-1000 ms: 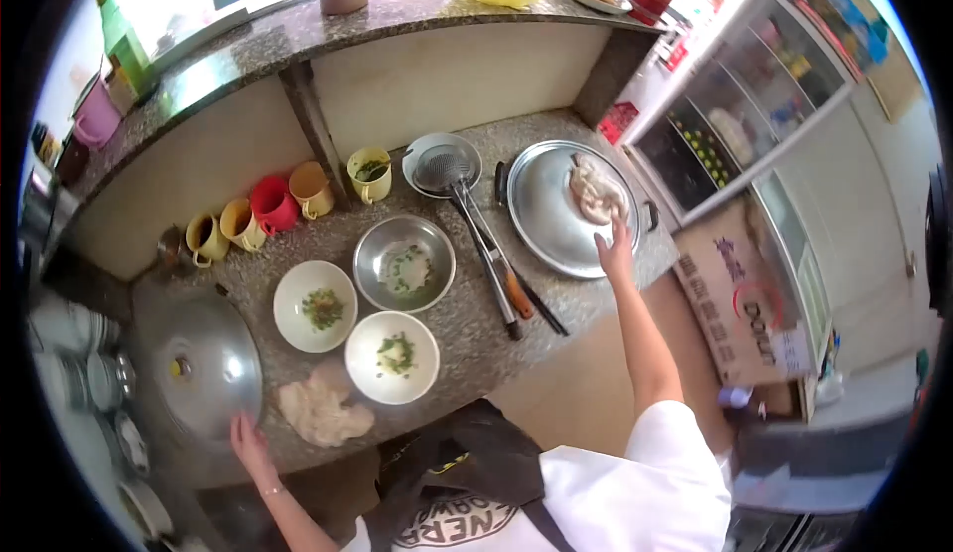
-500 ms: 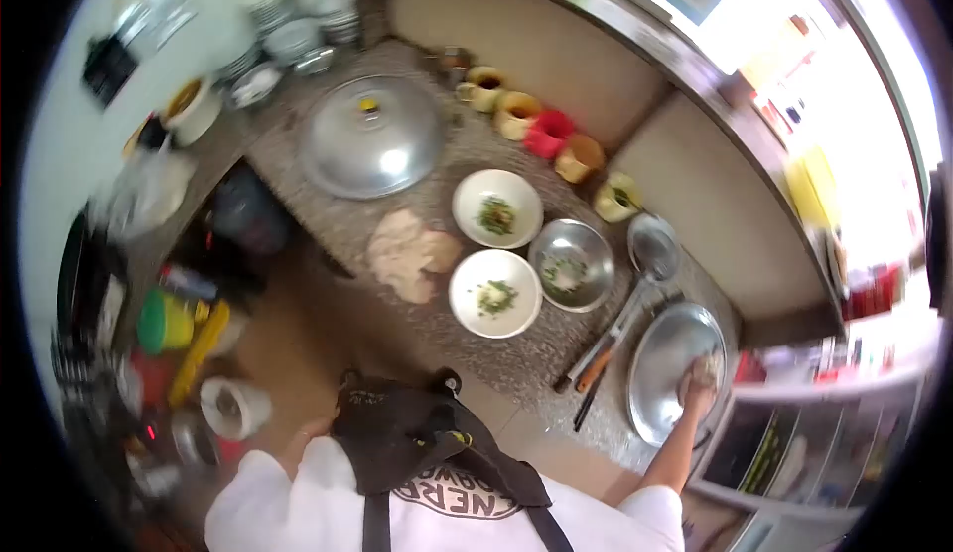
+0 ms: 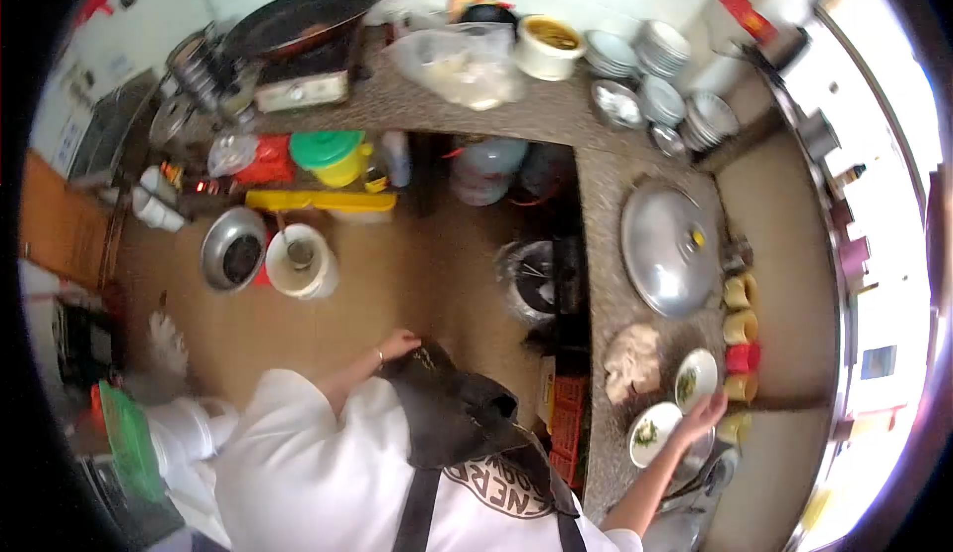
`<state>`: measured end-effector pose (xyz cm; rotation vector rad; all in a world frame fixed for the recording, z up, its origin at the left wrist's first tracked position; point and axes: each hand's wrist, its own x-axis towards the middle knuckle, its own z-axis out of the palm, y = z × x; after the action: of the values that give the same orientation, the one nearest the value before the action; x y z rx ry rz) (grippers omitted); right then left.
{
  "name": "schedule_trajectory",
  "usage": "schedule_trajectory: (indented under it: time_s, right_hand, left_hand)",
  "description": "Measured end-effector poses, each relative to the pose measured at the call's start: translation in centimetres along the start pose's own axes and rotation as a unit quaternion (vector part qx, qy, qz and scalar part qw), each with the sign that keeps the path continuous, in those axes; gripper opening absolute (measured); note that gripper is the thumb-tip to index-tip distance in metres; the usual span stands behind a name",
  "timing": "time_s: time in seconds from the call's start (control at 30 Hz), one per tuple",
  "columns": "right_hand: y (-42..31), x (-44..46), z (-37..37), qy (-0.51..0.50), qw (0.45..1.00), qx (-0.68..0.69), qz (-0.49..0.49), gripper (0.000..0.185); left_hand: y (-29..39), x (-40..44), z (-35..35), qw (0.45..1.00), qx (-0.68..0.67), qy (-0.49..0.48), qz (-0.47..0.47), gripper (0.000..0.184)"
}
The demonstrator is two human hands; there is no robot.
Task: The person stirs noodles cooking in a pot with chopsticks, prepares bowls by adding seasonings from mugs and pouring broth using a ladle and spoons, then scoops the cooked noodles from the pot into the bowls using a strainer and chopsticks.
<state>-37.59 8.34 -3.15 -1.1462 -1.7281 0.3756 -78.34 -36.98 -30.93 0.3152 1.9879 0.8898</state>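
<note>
My right hand (image 3: 703, 417) hovers over the far side of the counter, beside two white bowls. Its fingers look stretched out, with nothing visible in them, though they are slightly blurred. The upper white bowl (image 3: 698, 365) and the lower white bowl (image 3: 639, 445) hold chopped greens. A steel bowl (image 3: 702, 447) is partly hidden under my right hand and wrist. My left hand (image 3: 400, 344) is low by the edge of my dark apron (image 3: 447, 418); its fingers are too small and partly hidden to judge. A pale crumpled cloth (image 3: 632, 361) lies beside the bowls.
A large domed lid (image 3: 655, 249) sits on the counter, near a row of mugs (image 3: 740, 329). Stacked dishes (image 3: 660, 100), a plastic bag (image 3: 457, 66) and a wok (image 3: 298, 26) stand along the back. A white bucket (image 3: 298, 264) and a steel basin (image 3: 234, 249) are at left.
My view has swung left, so the counter now appears on the right. My right hand has left the large steel lid or tray and is beside the bowls.
</note>
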Motion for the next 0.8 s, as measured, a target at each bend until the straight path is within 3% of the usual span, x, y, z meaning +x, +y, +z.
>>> schedule_trajectory:
  time_s: [0.03,0.07,0.1,0.17,0.23,0.27,0.3,0.33,0.37,0.4,0.43,0.47,0.53,0.67,0.73,0.8]
  right_hand:
    - [-2.2,-0.7,4.4,-0.054,0.998,0.024,-0.014,0.034]
    - [-5.1,-1.6,8.9,-0.106,0.993,0.049,-0.026,0.032]
    - [-9.1,-2.8,12.7,-0.171,0.983,0.056,-0.034,0.031]
    - [-14.7,-6.1,19.2,-0.271,0.958,0.08,-0.042,0.03]
    - [-18.9,-8.8,24.6,-0.371,0.92,0.11,-0.056,0.032]
    - [-21.0,-9.8,26.7,-0.436,0.889,0.12,-0.067,0.033]
    - [-22.3,-10.7,28.6,-0.491,0.861,0.12,-0.044,0.031]
    - [-23.4,-11.4,30.5,-0.545,0.83,0.118,-0.019,0.029]
    - [-24.3,-12.2,32.3,-0.583,0.804,0.12,-0.015,0.029]
    - [-24.8,-12.7,34.1,-0.618,0.776,0.123,-0.011,0.029]
    - [-24.4,-13.3,36.3,-0.645,0.755,0.12,-0.021,0.03]
    - [-23.9,-13.9,38.5,-0.67,0.733,0.115,-0.029,0.031]
    - [-25.9,-14.0,42.7,-0.707,0.698,0.111,-0.016,0.032]
    - [-25.0,-14.4,50.9,-0.725,0.678,0.115,0.026,0.03]
    - [-24.1,-14.3,53.0,-0.725,0.68,0.109,0.027,0.031]
    - [-24.7,-12.8,53.2,-0.732,0.67,0.069,0.1,0.031]
  left_hand:
    - [-2.3,0.6,-0.8,1.0,-0.016,0.007,-0.002,0.042]
    - [0.5,-1.3,-4.2,0.998,-0.055,-0.001,-0.043,0.035]
    - [-7.3,4.9,-3.8,0.997,-0.069,-0.018,-0.018,0.033]
    - [-6.9,3.2,-9.2,0.999,-0.044,0.012,0.01,0.032]
    - [-6.1,4.5,-13.7,0.993,-0.025,0.114,-0.019,0.031]
    - [-6.0,6.0,-15.0,0.977,-0.044,0.19,-0.089,0.031]
    - [-4.7,7.0,-18.2,0.958,0.266,0.099,-0.031,0.033]
    - [-3.3,7.8,-21.4,0.837,0.546,-0.009,0.031,0.036]
    - [-3.2,9.3,-22.7,0.842,0.539,-0.012,0.024,0.036]
    - [-3.4,11.2,-23.5,0.969,0.197,0.131,-0.07,0.042]
    - [-3.0,12.7,-24.5,0.938,-0.174,0.257,-0.154,0.049]
    - [-2.4,14.5,-25.3,0.936,-0.178,0.257,-0.164,0.049]
    - [0.2,17.3,-26.5,0.932,-0.111,0.341,-0.054,0.063]
    - [-3.2,29.0,-29.0,0.933,-0.033,0.355,-0.044,0.072]
    - [-0.2,32.9,-29.8,0.905,-0.178,0.386,-0.031,0.076]
    - [2.4,37.6,-31.1,0.89,-0.22,0.397,-0.04,0.069]
